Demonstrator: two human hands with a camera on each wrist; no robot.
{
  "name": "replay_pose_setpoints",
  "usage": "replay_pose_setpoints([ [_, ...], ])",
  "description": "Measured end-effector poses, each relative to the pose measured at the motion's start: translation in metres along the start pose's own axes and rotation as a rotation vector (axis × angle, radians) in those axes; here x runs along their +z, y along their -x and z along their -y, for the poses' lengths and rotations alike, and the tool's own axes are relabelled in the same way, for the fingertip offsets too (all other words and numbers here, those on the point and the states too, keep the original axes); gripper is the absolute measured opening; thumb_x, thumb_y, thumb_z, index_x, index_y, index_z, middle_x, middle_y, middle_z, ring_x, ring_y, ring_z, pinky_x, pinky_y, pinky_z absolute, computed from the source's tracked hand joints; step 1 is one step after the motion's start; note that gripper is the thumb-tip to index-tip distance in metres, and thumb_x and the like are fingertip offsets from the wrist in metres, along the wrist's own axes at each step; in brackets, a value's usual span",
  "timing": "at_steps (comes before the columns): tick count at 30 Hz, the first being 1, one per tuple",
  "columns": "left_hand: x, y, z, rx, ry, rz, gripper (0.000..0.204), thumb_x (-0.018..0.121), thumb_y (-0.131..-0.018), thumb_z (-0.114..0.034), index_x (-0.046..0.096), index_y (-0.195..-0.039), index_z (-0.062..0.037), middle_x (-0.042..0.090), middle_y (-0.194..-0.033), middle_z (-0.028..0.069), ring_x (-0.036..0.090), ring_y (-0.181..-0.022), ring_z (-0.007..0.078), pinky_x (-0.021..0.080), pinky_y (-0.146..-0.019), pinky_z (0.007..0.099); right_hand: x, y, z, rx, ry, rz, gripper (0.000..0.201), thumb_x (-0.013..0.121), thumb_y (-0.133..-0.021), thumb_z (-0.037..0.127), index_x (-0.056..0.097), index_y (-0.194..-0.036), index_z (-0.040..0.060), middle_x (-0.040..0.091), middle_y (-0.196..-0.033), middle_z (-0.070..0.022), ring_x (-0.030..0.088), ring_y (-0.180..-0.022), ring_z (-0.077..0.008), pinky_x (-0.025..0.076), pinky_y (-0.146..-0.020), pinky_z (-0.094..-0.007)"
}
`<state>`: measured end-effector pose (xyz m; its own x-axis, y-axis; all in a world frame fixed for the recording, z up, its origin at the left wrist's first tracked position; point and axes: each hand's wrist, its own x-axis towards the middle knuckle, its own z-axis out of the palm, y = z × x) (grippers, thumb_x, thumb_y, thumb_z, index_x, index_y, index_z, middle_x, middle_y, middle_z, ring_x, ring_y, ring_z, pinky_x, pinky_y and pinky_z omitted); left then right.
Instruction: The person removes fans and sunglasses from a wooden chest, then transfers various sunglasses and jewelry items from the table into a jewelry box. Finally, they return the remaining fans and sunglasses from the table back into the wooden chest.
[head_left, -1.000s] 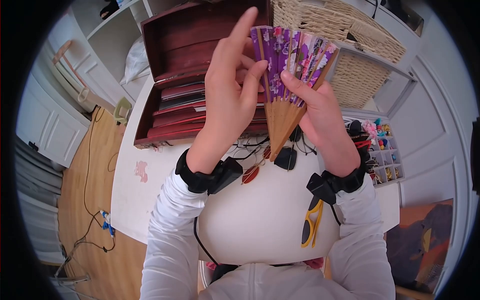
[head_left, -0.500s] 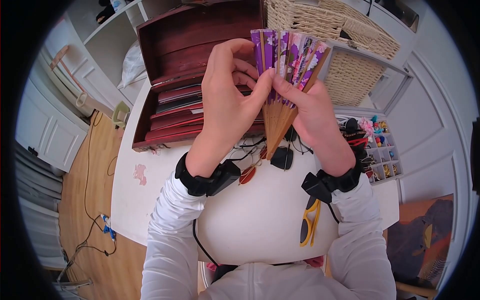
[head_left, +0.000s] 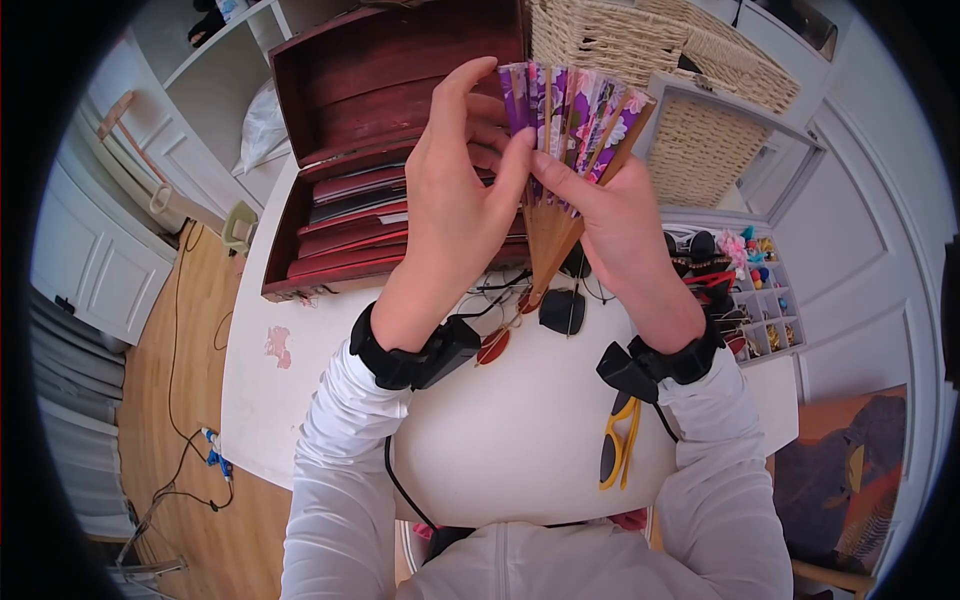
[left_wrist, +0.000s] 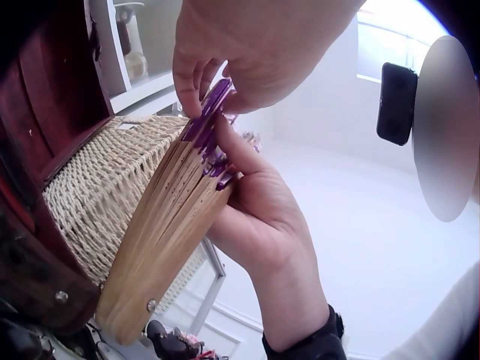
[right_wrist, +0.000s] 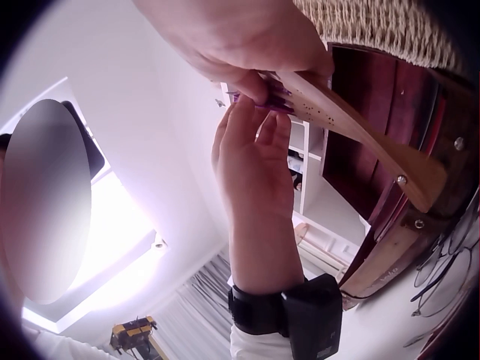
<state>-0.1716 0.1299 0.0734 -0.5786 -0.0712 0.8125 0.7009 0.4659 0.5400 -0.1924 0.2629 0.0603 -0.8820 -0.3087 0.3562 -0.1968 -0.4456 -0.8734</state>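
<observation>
A folding fan point(head_left: 575, 125) with purple flowered cloth and wooden ribs is partly spread, its pivot end pointing down. The right hand point(head_left: 630, 235) grips its right side, thumb across the front of the ribs. At the fan's left edge, the left hand point(head_left: 450, 190) pinches the cloth between thumb and fingers. In the left wrist view the wooden ribs point(left_wrist: 161, 225) lie close together, with the right hand point(left_wrist: 262, 217) around them. The right wrist view shows the left hand's point(right_wrist: 255, 165) fingertips at the purple cloth, and the outer rib point(right_wrist: 367, 139) runs down to the pivot.
Behind the hands stands an open dark red chest point(head_left: 345, 240) holding flat items, beside a woven basket point(head_left: 710, 150). Sunglasses point(head_left: 563, 312) and yellow-framed glasses point(head_left: 617, 445) lie on the white table point(head_left: 500, 440). A compartment tray point(head_left: 770, 310) of small trinkets is at the right.
The left hand's raised index finger has bent down toward the fan's left edge. Both hands and the fan have shifted slightly left, and the two thumbs are closer together.
</observation>
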Motion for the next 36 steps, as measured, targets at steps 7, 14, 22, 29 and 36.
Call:
replay_pose_setpoints([
  [7,-0.002,0.0,0.002,0.076,-0.088,0.016,0.046,0.059,-0.082,0.005,0.045,-0.125,-0.004,0.055,-0.097,0.0076,0.059,-0.08,0.0097,0.049,-0.068,0.0215,0.001,-0.002,0.002,0.046,-0.08,-0.026,0.024,0.067,-0.082,0.006,0.06,-0.104,0.001,0.064,-0.094,-0.0048,0.06,-0.084,-0.0105,0.047,-0.075,-0.0268],
  [14,-0.006,-0.003,0.004,-0.015,0.006,0.107,0.038,0.057,-0.079,0.009,0.052,-0.116,-0.0016,0.049,-0.104,0.0044,0.056,-0.082,0.0091,0.049,-0.074,0.0229,-0.006,-0.007,0.004,0.076,-0.206,-0.004,0.025,0.064,-0.084,0.008,0.056,-0.107,0.0032,0.062,-0.098,-0.0046,0.059,-0.09,-0.0117,0.049,-0.078,-0.0296],
  [22,-0.01,-0.006,-0.009,-0.03,0.053,0.177,0.05,0.055,-0.076,0.014,0.049,-0.123,-0.0039,0.044,-0.111,0.0065,0.053,-0.088,0.0098,0.05,-0.075,0.0228,-0.008,-0.009,0.008,0.1,-0.322,0.021,0.025,0.061,-0.088,0.013,0.054,-0.111,0.003,0.061,-0.101,-0.0048,0.06,-0.091,-0.0137,0.05,-0.08,-0.0328],
  [29,-0.003,-0.004,-0.004,0.02,0.09,0.103,0.06,0.055,-0.072,0.017,0.047,-0.127,-0.0059,0.048,-0.107,0.0116,0.057,-0.082,0.0168,0.052,-0.068,0.0263,-0.009,-0.008,0.008,0.076,-0.338,0.088,0.028,0.059,-0.089,0.013,0.053,-0.115,0.0025,0.06,-0.105,-0.0062,0.06,-0.094,-0.0142,0.05,-0.081,-0.0321],
  [36,-0.004,-0.002,-0.008,0.003,0.091,0.18,0.063,0.05,-0.074,0.018,0.043,-0.132,-0.0062,0.047,-0.114,0.0101,0.055,-0.093,0.014,0.05,-0.078,0.0242,-0.008,-0.008,0.005,0.07,-0.303,0.062,0.028,0.061,-0.088,0.012,0.054,-0.113,0.0023,0.061,-0.106,-0.0068,0.058,-0.097,-0.014,0.048,-0.082,-0.0306],
])
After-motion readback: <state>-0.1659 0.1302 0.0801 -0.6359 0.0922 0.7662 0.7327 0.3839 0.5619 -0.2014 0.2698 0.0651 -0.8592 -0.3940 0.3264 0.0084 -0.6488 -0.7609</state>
